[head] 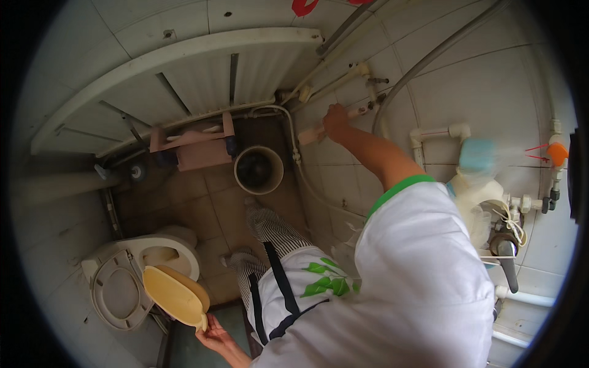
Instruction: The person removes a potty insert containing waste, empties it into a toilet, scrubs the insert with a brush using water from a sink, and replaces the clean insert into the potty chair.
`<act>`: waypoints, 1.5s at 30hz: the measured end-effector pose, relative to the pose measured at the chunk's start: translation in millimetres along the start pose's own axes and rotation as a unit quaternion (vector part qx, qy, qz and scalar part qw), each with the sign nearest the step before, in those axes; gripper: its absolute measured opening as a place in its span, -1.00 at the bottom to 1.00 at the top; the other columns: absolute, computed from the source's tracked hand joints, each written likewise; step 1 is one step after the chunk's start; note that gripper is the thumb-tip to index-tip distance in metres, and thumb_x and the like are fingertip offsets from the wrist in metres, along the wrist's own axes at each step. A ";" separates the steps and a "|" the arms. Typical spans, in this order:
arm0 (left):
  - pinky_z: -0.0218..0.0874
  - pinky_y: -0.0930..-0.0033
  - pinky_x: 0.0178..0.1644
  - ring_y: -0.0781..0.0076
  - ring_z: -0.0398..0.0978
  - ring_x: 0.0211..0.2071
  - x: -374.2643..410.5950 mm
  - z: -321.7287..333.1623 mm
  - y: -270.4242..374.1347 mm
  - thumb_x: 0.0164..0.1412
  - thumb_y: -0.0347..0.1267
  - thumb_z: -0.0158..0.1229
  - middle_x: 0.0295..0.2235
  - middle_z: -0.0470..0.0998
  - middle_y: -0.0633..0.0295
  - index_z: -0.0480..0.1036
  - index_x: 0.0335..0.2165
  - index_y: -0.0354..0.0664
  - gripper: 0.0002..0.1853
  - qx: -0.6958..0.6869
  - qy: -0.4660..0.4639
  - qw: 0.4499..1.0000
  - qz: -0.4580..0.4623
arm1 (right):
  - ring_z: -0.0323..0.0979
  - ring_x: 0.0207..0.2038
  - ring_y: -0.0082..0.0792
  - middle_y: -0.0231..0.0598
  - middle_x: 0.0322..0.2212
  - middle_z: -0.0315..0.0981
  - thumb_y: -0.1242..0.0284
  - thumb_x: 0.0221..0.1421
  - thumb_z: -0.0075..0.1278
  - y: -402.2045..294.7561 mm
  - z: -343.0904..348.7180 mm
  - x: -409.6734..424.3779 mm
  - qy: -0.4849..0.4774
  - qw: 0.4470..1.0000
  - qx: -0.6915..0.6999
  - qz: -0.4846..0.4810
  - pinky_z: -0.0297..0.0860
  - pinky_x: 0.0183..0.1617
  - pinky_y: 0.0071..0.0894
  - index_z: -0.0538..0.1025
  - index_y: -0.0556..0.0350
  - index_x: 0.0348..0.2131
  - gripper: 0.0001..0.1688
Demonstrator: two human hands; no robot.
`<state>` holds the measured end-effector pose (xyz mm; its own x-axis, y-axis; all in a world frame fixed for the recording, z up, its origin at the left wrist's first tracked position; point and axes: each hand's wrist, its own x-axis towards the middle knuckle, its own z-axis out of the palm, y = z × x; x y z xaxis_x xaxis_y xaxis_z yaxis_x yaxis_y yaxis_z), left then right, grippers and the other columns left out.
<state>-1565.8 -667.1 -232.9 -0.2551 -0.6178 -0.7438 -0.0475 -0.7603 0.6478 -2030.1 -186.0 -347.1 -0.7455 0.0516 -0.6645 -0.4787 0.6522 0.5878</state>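
Observation:
My left hand [214, 333] grips the end tab of a yellow plastic basin [172, 296], tilted beside the bowl of a white toilet [193, 257]. A second yellow rim shows against the basin's far side. At the tiled wall, my right hand [336, 122] is closed around a pale pink, bar-shaped object [313, 135], just below a small tap [378, 81]. Its exact kind cannot be told. A round cream bucket [258, 170] with dark contents stands on the floor beyond my feet.
A pink plastic rack [202, 154] stands under a large white ribbed panel [202, 69]. The toilet's lid [117, 296] is raised. A grey hose [414, 69] hangs along the right wall. Pipes, a lever tap [508, 262] and a blue container [477, 155] are at the right.

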 end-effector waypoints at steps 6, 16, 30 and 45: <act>0.21 0.22 -0.07 0.11 0.34 -0.19 5.5 14.8 -3.1 -0.04 -0.34 -0.04 -0.19 0.35 -0.02 0.26 -0.22 -0.46 -0.58 -0.042 -0.021 0.999 0.012 | 0.32 -0.23 -0.28 -0.21 -0.33 0.40 0.17 -0.16 0.01 -19.2 -95.8 -54.5 -0.077 0.989 0.081 -0.100 0.22 -0.21 -0.16 0.49 0.06 -0.36 -0.61; 0.14 0.30 -0.06 0.31 0.37 -0.21 46.7 -10.1 -5.9 0.00 -0.41 -0.11 -0.25 0.40 0.12 0.24 -0.22 -0.31 -0.69 -0.034 0.036 0.998 0.037 | 0.11 -0.85 -0.58 -0.36 -0.84 0.15 0.23 -0.02 -0.05 -131.8 -244.9 -141.6 -0.138 0.806 0.512 -0.264 0.05 -0.84 -0.54 0.35 0.15 -0.45 -0.68; 0.14 0.36 -0.07 0.37 0.35 -0.30 206.5 -88.7 -68.6 -0.03 -0.28 -0.04 -0.34 0.34 0.14 0.22 -0.27 -0.30 -0.65 -0.011 0.095 0.992 -0.080 | 0.37 -0.54 -0.30 -0.15 -0.59 0.38 0.30 0.01 -0.17 -400.2 -268.5 -252.4 -0.002 0.817 0.375 -0.438 0.29 -0.45 -0.35 0.26 0.12 -0.07 -0.52; 0.17 0.43 -0.15 0.43 0.37 -0.32 243.3 -116.3 -79.0 -0.03 -0.26 -0.05 -0.33 0.40 0.17 0.27 -0.24 -0.33 -0.60 -0.018 0.106 0.989 -0.101 | 0.38 -0.33 -0.15 -0.10 -0.43 0.41 0.40 -0.02 -0.25 -565.8 -303.9 -192.4 0.096 0.849 0.035 -0.519 0.30 -0.27 -0.20 0.27 -0.04 -0.05 -0.54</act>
<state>-1511.8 -780.6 -484.2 -0.0358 -0.4781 -0.8776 -0.0410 -0.8767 0.4792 -1756.7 -794.8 -411.6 -0.0044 -0.6983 -0.7158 -0.8999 0.3150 -0.3017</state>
